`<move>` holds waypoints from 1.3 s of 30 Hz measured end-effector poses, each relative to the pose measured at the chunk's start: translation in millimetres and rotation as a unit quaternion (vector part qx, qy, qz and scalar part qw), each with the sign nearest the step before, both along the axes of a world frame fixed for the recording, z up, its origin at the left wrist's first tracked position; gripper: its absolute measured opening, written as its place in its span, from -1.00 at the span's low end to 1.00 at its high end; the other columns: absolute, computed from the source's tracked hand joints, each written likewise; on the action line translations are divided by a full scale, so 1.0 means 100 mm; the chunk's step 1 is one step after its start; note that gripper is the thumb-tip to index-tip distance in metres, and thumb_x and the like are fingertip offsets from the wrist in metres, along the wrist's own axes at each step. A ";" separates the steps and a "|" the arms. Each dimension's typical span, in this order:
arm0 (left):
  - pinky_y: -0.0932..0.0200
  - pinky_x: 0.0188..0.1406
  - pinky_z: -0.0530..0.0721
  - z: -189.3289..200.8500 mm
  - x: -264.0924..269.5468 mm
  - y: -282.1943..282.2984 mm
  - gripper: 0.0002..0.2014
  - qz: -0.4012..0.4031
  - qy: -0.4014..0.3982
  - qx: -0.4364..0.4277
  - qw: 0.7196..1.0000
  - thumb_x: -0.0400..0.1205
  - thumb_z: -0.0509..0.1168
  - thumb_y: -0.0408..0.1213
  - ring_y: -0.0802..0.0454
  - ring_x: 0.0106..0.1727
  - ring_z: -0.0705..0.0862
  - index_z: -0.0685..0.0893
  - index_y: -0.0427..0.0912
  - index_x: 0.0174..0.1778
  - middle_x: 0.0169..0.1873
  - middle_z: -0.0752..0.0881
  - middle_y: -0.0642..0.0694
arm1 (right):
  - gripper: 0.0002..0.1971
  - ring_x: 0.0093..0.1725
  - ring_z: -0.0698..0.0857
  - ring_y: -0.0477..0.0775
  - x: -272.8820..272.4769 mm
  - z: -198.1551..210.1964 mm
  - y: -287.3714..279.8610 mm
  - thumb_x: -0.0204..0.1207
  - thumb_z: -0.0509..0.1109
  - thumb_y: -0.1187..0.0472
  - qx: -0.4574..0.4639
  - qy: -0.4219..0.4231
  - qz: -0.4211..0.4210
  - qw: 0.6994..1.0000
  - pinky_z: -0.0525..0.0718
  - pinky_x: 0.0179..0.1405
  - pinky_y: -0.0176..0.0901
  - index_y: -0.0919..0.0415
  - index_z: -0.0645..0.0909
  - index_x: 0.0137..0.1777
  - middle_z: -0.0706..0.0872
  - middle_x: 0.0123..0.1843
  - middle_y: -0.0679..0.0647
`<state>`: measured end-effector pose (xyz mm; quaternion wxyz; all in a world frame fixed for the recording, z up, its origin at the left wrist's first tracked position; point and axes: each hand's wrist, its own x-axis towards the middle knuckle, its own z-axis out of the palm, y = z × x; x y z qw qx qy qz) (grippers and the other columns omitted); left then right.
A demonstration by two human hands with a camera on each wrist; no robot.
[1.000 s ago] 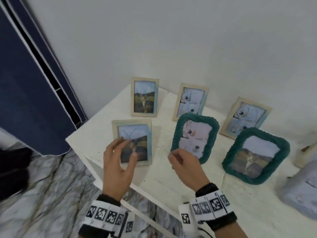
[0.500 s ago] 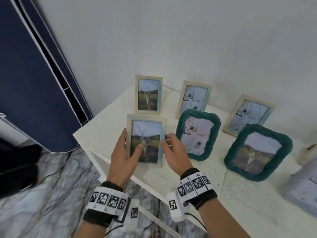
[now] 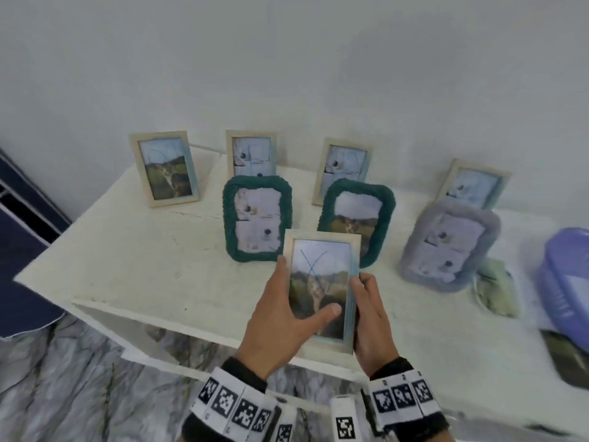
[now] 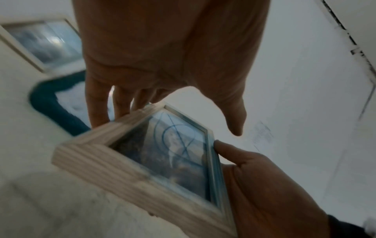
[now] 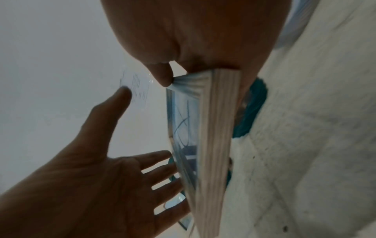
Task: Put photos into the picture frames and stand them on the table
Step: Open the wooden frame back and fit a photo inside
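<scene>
A light wooden frame (image 3: 322,272) with a landscape photo and a blue scribble on its glass is held tilted above the front of the white table (image 3: 143,250). My right hand (image 3: 369,314) pinches its right edge, thumb on the front rim, as the right wrist view shows on the frame (image 5: 215,145). My left hand (image 3: 280,311) supports the left edge with straight, spread fingers. In the left wrist view its thumb hovers off the glass of the frame (image 4: 162,161). Two green frames (image 3: 256,218) (image 3: 357,215) stand just behind.
Several wooden frames (image 3: 165,169) stand in a back row along the wall. A grey plush frame (image 3: 449,247) stands at the right, with loose photos (image 3: 497,288) and a purple basket (image 3: 567,282) beyond. A navy cloth panel (image 3: 19,250) hangs left of the table.
The wooden frame stood at the table's front left. My right hand left the green frame and took its right edge; both hands carried it right, in front of the green frames.
</scene>
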<state>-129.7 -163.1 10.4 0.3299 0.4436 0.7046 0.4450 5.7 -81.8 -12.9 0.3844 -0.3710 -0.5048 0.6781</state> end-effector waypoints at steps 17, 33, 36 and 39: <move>0.09 0.49 0.48 -0.09 1.54 0.31 0.15 -0.102 -0.210 -0.010 0.972 0.22 0.57 0.32 0.26 0.48 0.47 0.03 0.36 0.65 0.51 0.47 0.17 | -0.70 -0.15 0.78 0.11 1.56 -0.09 -0.03 0.74 0.15 0.21 -0.050 -0.056 -0.043 0.996 0.70 -0.21 -0.12 0.27 0.73 0.05 0.81 -0.15 0.15; 0.11 -0.23 0.78 -0.61 1.41 0.47 -0.80 0.069 -0.201 -0.001 0.977 0.62 0.42 -0.30 0.04 -0.15 0.78 0.77 -0.12 0.15 -0.09 0.80 -0.15 | -0.84 -0.22 0.73 -0.11 2.13 -0.45 0.31 0.56 0.44 0.04 0.098 -0.315 -0.109 0.938 0.67 -0.19 -0.12 0.03 0.77 -0.20 0.79 -0.30 -0.11; 0.14 -0.20 0.80 -0.77 1.44 0.58 -0.88 0.084 -0.111 -0.010 0.990 0.62 0.43 -0.29 0.02 -0.15 0.80 0.80 -0.04 0.03 -0.21 0.81 -0.01 | -0.92 -0.24 0.69 -0.17 2.17 -0.49 0.34 0.54 0.46 0.03 0.127 -0.367 -0.107 0.915 0.47 -0.27 -0.56 0.00 0.68 -0.06 0.74 -0.28 -0.10; 0.04 0.01 0.78 -0.89 1.48 0.64 -0.87 0.062 -0.012 -0.028 0.998 0.63 0.41 -0.18 0.11 -0.10 0.78 0.79 0.02 0.06 -0.18 0.81 0.10 | -0.88 -0.29 0.61 -0.24 2.18 -0.54 0.39 0.59 0.41 0.10 0.169 -0.414 -0.087 0.890 0.43 -0.32 -0.61 0.06 0.68 0.07 0.68 -0.30 -0.08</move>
